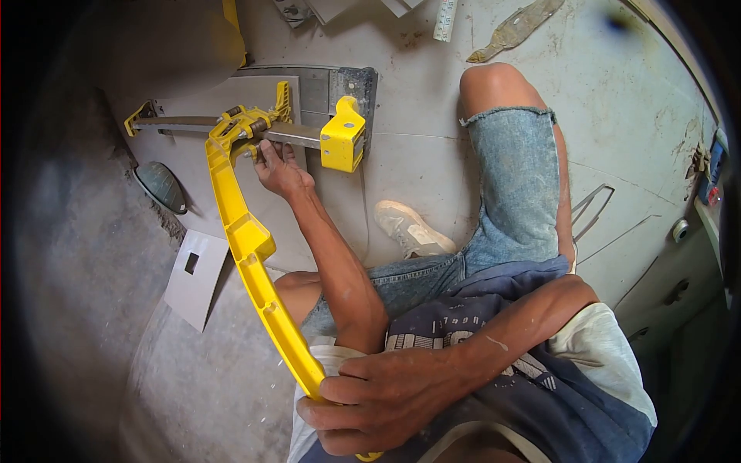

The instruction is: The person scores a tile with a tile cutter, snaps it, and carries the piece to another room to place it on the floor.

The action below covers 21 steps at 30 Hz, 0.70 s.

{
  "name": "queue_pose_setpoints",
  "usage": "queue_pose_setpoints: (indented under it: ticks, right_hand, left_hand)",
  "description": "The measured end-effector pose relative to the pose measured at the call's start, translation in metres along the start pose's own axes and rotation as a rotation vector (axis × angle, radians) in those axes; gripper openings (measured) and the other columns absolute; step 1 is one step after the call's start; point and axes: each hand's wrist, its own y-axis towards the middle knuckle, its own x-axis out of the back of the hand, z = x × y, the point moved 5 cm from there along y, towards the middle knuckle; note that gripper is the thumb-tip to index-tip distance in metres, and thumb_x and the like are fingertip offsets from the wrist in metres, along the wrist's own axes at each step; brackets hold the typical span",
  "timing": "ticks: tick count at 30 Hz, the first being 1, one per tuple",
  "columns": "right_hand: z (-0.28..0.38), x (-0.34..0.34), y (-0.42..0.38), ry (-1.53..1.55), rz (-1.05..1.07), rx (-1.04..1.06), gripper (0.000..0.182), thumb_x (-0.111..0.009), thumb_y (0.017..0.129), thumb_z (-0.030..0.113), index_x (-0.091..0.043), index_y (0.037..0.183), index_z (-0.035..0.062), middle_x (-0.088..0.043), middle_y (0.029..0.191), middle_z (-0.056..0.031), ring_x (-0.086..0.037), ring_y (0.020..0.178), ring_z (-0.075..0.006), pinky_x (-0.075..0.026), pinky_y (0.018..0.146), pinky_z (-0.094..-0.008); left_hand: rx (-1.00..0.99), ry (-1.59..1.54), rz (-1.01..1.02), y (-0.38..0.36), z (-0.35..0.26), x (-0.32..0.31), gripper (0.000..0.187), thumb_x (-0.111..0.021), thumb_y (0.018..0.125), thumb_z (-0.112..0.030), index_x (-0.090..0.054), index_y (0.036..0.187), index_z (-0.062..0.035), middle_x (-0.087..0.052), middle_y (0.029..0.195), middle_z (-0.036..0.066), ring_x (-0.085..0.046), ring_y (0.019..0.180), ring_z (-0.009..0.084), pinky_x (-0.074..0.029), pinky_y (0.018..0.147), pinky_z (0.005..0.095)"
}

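Note:
A manual tile cutter lies ahead of me, with a metal rail (297,136), yellow end brackets and a long yellow handle (231,193) joined to its carriage (245,123). My right hand (378,405) crosses my body and wraps round the near end of that handle. Below the rail, my left hand (284,168) reaches up palm upward, its bent fingers against the underside of the carriage; the fingertips are partly hidden. A light grey tile (289,91) rests on the cutter's dark base (356,83), under the rail.
A tile with a rectangular cut-out (187,297) leans at the left, near a dark rounded object (160,187). Farther off lie a ruler-like strip (445,19) and a crumpled plastic bottle (517,31). My shoe (413,230) is right of the cutter; bent wire (594,208) lies beyond my knee.

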Motion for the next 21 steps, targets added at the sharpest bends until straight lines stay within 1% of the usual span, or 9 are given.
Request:
queue_pose_setpoints:
  ticks: [1, 4, 7, 10, 13, 16, 19, 21]
  right_hand:
    - [0.0, 0.0, 0.0, -0.002, 0.007, -0.002, 0.016, -0.063, 0.08, 0.023, -0.056, 0.078, 0.009, -0.052, 0.088, -0.0036, -0.048, 0.075, -0.0138, -0.038, 0.055, -0.0263]
    - [0.001, -0.001, -0.001, 0.001, 0.014, -0.007, 0.016, -0.063, 0.08, 0.023, -0.056, 0.078, 0.0089, -0.052, 0.088, -0.0036, -0.048, 0.074, -0.0139, -0.038, 0.055, -0.0265]
    - [0.0, 0.0, 0.0, 0.012, 0.006, -0.002, 0.016, -0.064, 0.08, 0.023, -0.056, 0.078, 0.009, -0.052, 0.088, -0.0036, -0.048, 0.074, -0.0136, -0.038, 0.055, -0.0267]
    - [0.0, 0.0, 0.001, 0.009, 0.011, 0.004, 0.016, -0.064, 0.08, 0.023, -0.056, 0.078, 0.0091, -0.052, 0.088, -0.0037, -0.049, 0.074, -0.0133, -0.038, 0.055, -0.0267]
    - [-0.001, 0.0, 0.001, 0.001, 0.0, 0.01, 0.017, -0.065, 0.08, 0.024, -0.057, 0.078, 0.009, -0.053, 0.088, -0.0038, -0.049, 0.075, -0.0132, -0.038, 0.055, -0.0266]
    - [0.0, 0.0, 0.0, -0.004, 0.002, 0.003, 0.017, -0.065, 0.08, 0.024, -0.057, 0.078, 0.009, -0.053, 0.088, -0.0037, -0.05, 0.075, -0.0132, -0.038, 0.055, -0.0264]
    - [0.0, 0.001, 0.0, -0.013, 0.01, 0.013, 0.018, -0.065, 0.08, 0.025, -0.057, 0.078, 0.0092, -0.052, 0.087, -0.0034, -0.049, 0.075, -0.013, -0.038, 0.055, -0.0264]
    - [0.0, 0.002, 0.0, -0.024, 0.0, 0.027, 0.018, -0.065, 0.08, 0.025, -0.057, 0.077, 0.0095, -0.052, 0.087, -0.0032, -0.049, 0.074, -0.0128, -0.037, 0.055, -0.0264]
  left_hand:
    - [0.012, -0.002, -0.023, 0.0, 0.001, -0.002, 0.034, -0.064, 0.095, -0.016, -0.049, 0.122, -0.0022, -0.064, 0.102, 0.007, -0.063, 0.091, 0.0176, -0.051, 0.085, 0.0325]
    - [0.054, -0.021, -0.072, -0.001, 0.001, -0.006, 0.038, -0.065, 0.096, -0.02, -0.047, 0.125, -0.0049, -0.063, 0.108, 0.007, -0.061, 0.096, 0.0177, -0.048, 0.089, 0.0357]
    - [0.083, -0.099, -0.048, 0.002, 0.002, -0.008, 0.041, -0.063, 0.097, -0.028, -0.045, 0.128, -0.0081, -0.057, 0.122, 0.007, -0.056, 0.109, 0.0195, -0.044, 0.093, 0.0396]
    - [-0.033, 0.151, -0.105, -0.006, -0.001, 0.005, 0.046, -0.061, 0.098, -0.031, -0.043, 0.134, -0.0095, -0.048, 0.136, 0.006, -0.049, 0.12, 0.0204, -0.041, 0.096, 0.0415]
    - [-0.037, 0.395, -0.016, -0.007, 0.02, 0.021, 0.05, -0.058, 0.099, -0.03, -0.038, 0.141, -0.0097, -0.044, 0.142, 0.004, -0.047, 0.123, 0.0198, -0.04, 0.097, 0.0395]
    - [-0.078, 0.47, 0.258, -0.006, 0.042, 0.015, 0.054, -0.055, 0.099, -0.025, -0.035, 0.146, -0.0067, -0.043, 0.144, 0.005, -0.048, 0.121, 0.0198, -0.041, 0.096, 0.036]
    - [-0.167, 0.762, 0.307, 0.014, 0.054, 0.021, 0.046, -0.049, 0.099, -0.016, -0.042, 0.141, -0.0001, -0.052, 0.136, 0.012, -0.054, 0.112, 0.0224, -0.043, 0.091, 0.0325]
    - [-0.067, 0.87, 0.298, 0.045, 0.062, 0.036, 0.04, -0.046, 0.097, -0.009, -0.048, 0.135, 0.0036, -0.058, 0.127, 0.015, -0.057, 0.105, 0.0239, -0.045, 0.088, 0.0317]
